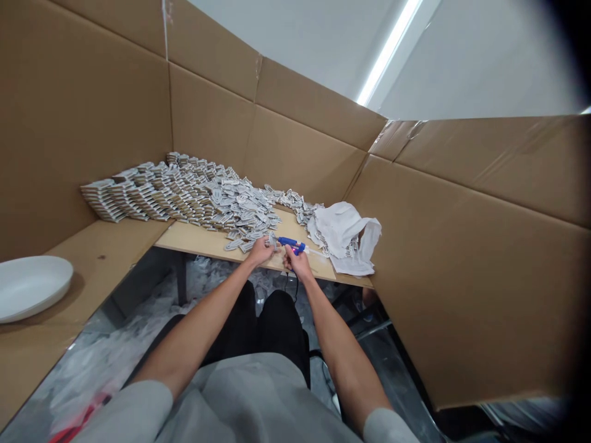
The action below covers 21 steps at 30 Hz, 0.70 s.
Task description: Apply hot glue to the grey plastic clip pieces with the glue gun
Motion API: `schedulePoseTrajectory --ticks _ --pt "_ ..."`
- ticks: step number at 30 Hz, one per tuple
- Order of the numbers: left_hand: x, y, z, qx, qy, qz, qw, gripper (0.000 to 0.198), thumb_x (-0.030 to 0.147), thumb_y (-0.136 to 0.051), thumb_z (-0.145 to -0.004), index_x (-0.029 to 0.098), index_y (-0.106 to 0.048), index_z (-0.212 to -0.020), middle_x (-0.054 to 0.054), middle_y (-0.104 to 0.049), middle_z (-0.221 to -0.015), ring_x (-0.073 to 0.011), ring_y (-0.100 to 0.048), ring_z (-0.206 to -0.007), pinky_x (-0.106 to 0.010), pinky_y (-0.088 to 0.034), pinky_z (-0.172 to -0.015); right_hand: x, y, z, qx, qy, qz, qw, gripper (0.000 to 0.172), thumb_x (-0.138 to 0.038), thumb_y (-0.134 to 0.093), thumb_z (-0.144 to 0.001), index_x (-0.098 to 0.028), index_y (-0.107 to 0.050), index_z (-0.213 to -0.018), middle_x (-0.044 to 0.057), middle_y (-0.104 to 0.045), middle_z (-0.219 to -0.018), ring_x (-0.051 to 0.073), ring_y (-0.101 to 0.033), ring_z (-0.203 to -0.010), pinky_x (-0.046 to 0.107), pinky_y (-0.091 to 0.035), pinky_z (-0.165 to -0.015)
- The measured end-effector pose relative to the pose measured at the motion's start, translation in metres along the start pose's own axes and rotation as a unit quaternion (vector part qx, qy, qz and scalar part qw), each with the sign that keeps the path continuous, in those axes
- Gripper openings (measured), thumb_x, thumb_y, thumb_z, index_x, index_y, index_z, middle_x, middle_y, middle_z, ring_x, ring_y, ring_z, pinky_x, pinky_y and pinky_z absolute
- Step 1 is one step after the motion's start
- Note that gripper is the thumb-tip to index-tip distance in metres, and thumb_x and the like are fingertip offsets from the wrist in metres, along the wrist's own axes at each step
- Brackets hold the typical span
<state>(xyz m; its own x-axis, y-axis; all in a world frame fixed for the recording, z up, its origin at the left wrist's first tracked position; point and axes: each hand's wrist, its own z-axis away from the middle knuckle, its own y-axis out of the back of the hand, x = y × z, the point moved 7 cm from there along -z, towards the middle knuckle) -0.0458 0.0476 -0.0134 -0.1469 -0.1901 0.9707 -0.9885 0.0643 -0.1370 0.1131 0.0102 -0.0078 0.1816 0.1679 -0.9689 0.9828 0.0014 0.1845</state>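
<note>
Glue gun (290,243) gripped in my right hand (300,263) near the front edge of the bench (187,237) — on my feed its nozzle points at a grey piece (271,239) pinched by my left hand (261,251), grey stacks (152,194) behind

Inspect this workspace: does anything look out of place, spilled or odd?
Yes. Crumpled, plastic-like litter is strewn over the floor, left of the person's legs and under the table, as if dropped there. On top, a jumbled heap of grey pieces contrasts with the neat stacks to its left.
</note>
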Motion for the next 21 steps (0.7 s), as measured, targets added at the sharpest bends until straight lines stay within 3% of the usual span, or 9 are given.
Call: schedulePoseTrajectory --ticks 3,6,9,15,21 --pt "0.000 0.003 0.002 0.029 -0.012 -0.009 0.999 0.014 0.011 -0.074 -0.074 0.017 -0.067 -0.085 -0.005 -0.076 -0.084 -0.0192 -0.073 -0.072 -0.025 -0.055 -0.066 -0.003 -0.002 0.008 0.039 0.036 0.039 0.998 0.057 -0.076 -0.065 -0.086 -0.022 -0.063 -0.066 0.001 -0.061 -0.051 0.016 -0.056 -0.046 0.028 -0.045 -0.051" --pt "-0.001 0.004 0.004 0.048 -0.017 -0.010 0.999 0.014 0.012 -0.075 -0.074 0.017 -0.068 -0.084 -0.006 -0.077 -0.086 -0.0197 -0.073 -0.075 -0.026 -0.056 -0.071 -0.004 0.000 0.018 0.120 0.073 0.091 0.986 0.052 -0.072 -0.064 -0.089 -0.024 -0.064 -0.068 0.000 -0.063 -0.053 0.020 -0.062 -0.052 0.030 -0.050 -0.058" --pt "-0.004 0.000 0.004 0.046 -0.008 0.006 0.999 0.018 0.016 -0.077 -0.075 0.017 -0.068 -0.091 -0.009 -0.078 -0.093 -0.0196 -0.074 -0.074 -0.027 -0.057 -0.067 0.003 0.003 0.022 0.172 0.043 0.068 0.982 0.056 -0.075 -0.058 -0.091 -0.026 -0.060 -0.063 0.001 -0.061 -0.051 0.021 -0.063 -0.050 0.031 -0.050 -0.055" --pt "-0.001 0.007 0.001 0.060 -0.011 0.046 0.997 0.023 0.028 -0.081 -0.076 0.015 -0.070 -0.091 -0.010 -0.078 -0.096 -0.0208 -0.073 -0.080 -0.032 -0.059 -0.074 0.006 0.005 0.005 0.120 0.010 -0.042 0.992 0.060 -0.080 -0.064 -0.083 -0.023 -0.057 -0.065 0.000 -0.061 -0.054 0.015 -0.059 -0.044 0.026 -0.045 -0.042" --pt "0.003 0.008 0.004 0.037 -0.032 0.056 0.997 0.032 0.041 -0.088 -0.066 0.014 -0.075 -0.077 -0.007 -0.076 -0.082 -0.0201 -0.069 -0.075 -0.030 -0.055 -0.073 0.012 0.016 -0.006 0.101 -0.019 -0.214 0.971 0.060 -0.077 -0.078 -0.073 -0.021 -0.057 -0.072 0.000 -0.064 -0.058 0.011 -0.060 -0.045 0.020 -0.041 -0.039"
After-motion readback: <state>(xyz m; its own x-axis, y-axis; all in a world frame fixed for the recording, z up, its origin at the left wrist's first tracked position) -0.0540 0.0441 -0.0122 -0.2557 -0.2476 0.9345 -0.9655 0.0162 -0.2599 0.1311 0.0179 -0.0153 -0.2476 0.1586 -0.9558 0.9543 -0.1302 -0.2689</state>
